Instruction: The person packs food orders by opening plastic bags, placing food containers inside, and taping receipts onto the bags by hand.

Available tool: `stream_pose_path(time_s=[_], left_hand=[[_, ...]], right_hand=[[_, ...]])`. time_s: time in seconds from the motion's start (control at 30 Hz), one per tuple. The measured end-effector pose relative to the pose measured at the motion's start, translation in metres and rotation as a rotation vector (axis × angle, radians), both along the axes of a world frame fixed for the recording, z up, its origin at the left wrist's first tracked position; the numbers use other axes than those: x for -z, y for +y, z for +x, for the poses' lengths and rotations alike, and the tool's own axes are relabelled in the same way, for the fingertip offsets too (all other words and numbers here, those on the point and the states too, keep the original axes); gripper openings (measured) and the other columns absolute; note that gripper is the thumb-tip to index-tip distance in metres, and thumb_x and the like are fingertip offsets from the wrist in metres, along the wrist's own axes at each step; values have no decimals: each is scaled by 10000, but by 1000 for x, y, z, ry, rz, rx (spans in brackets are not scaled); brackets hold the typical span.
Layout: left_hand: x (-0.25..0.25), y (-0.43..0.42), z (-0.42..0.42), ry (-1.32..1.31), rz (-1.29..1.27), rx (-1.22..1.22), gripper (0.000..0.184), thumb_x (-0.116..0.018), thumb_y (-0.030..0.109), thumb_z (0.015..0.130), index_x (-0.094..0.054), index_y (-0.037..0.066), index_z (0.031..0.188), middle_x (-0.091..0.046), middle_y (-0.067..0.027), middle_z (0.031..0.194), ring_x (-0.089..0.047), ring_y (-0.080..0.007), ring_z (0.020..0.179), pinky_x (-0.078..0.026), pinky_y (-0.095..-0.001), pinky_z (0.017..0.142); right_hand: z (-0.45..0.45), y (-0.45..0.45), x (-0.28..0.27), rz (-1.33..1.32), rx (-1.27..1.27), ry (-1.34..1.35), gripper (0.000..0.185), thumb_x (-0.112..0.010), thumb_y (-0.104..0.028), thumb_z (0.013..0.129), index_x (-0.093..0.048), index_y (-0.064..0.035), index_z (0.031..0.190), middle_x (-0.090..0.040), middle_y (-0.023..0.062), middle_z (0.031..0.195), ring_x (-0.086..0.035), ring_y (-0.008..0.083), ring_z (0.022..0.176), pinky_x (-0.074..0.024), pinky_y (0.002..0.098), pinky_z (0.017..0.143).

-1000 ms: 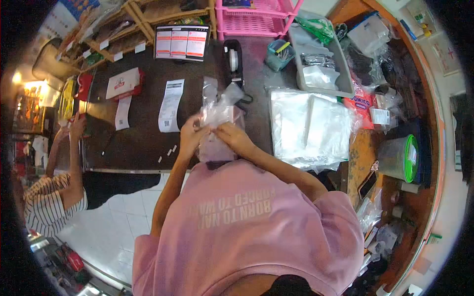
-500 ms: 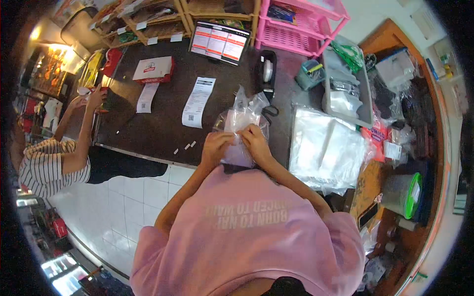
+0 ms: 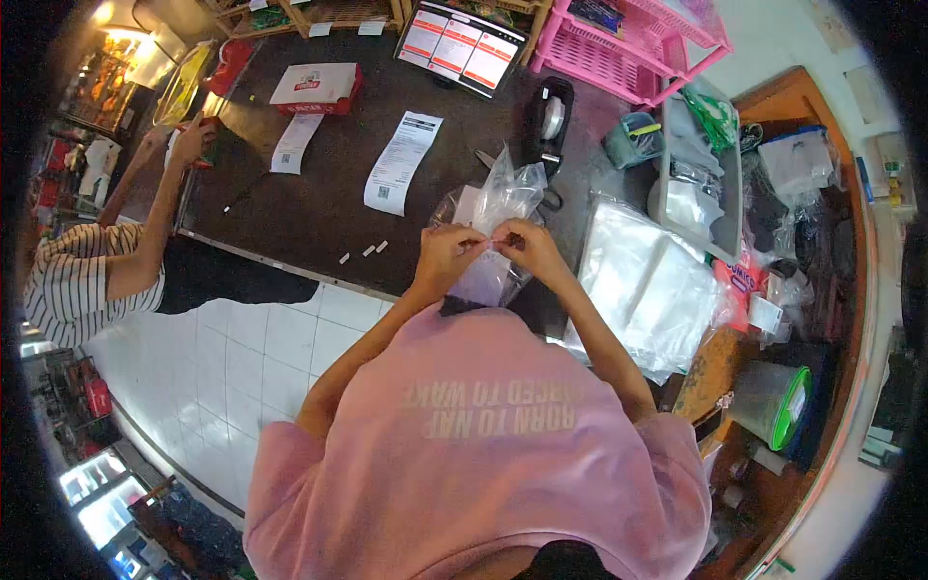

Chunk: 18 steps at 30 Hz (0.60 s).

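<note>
A clear plastic bag (image 3: 512, 196) stands at the table's near edge, its loose top gathered upward. Something pale shows through the plastic, but I cannot make out what. My left hand (image 3: 450, 253) pinches the bag from the left side with thumb and forefinger. From the right, my right hand (image 3: 532, 251) pinches it too, and the two sets of fingertips nearly meet at the front. Just behind the bag lie scissors (image 3: 552, 200), partly covered by it. A black tape dispenser (image 3: 552, 126) is a little farther back.
Receipts (image 3: 403, 162) and a red-and-white box (image 3: 314, 88) lie left on the dark table (image 3: 319, 217). Flat plastic bags (image 3: 638, 280) are stacked at right, near a grey bin (image 3: 698, 193). A tablet (image 3: 462, 48) stands behind. A person in stripes (image 3: 97, 275) works at far left.
The view has shifted, so the table appears higher and farther right. My hands stay on the bag, with fingertips now drawn together in a pinch. The other person's hands have moved slightly.
</note>
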State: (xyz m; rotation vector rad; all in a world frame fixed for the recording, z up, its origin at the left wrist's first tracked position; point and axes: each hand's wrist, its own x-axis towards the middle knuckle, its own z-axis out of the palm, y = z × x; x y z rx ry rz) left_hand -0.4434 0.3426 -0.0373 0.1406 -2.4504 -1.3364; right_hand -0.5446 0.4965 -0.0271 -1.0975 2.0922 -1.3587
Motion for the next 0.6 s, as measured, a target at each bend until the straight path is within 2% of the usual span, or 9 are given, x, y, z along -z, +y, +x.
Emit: stream_pose_path(time_s=[0.03,0.07,0.17,0.37,0.47,0.6], left_hand=[[5,2,0,-44,116,-32,115,-638,215,721,-628,100,722,-602,-38,684,-561,-191,663,-324,-346,701],[9,3,1,-55,90,-41,111,-637,213,721,-626,102,724,-601,-34,691,-560,-186,668,-314,-351,711],[11,3,3,-93,29,-59,101,-635,206,722,-618,106,728,-599,-25,709,-559,-175,681,-290,-361,731],[4,5,6,-110,51,-41,103,-633,199,717,-607,101,730,-584,-17,711,-554,-175,691,-286,-362,730],[0,5,7,-112,23,-35,106,-628,198,719,-607,96,738,-582,-21,715,-551,-178,698,-288,-361,727],[-2,5,7,-103,-97,-64,108,-633,184,717,-606,81,737,-580,-36,715,-554,-186,680,-325,-353,691]], right_hand=[[-1,-1,6,-21,-6,1,121,-637,-27,708,-572,-11,809,-569,51,739,-537,109,647,-434,243,581],[-3,-2,11,-43,-12,1,123,-647,-29,714,-581,-9,815,-572,29,731,-523,73,638,-428,225,569],[-6,-2,1,46,-26,-150,103,-628,-34,711,-583,-23,804,-587,66,775,-570,139,709,-457,253,647],[-15,-1,-5,96,-112,-228,113,-636,-51,732,-592,-10,827,-600,48,814,-561,104,786,-451,241,688],[-19,0,10,-46,-125,-426,101,-629,-52,743,-594,-8,828,-602,33,814,-555,101,787,-453,249,690],[-21,1,6,17,-156,-336,93,-616,-44,756,-603,-13,843,-604,28,814,-555,92,769,-452,232,682]])
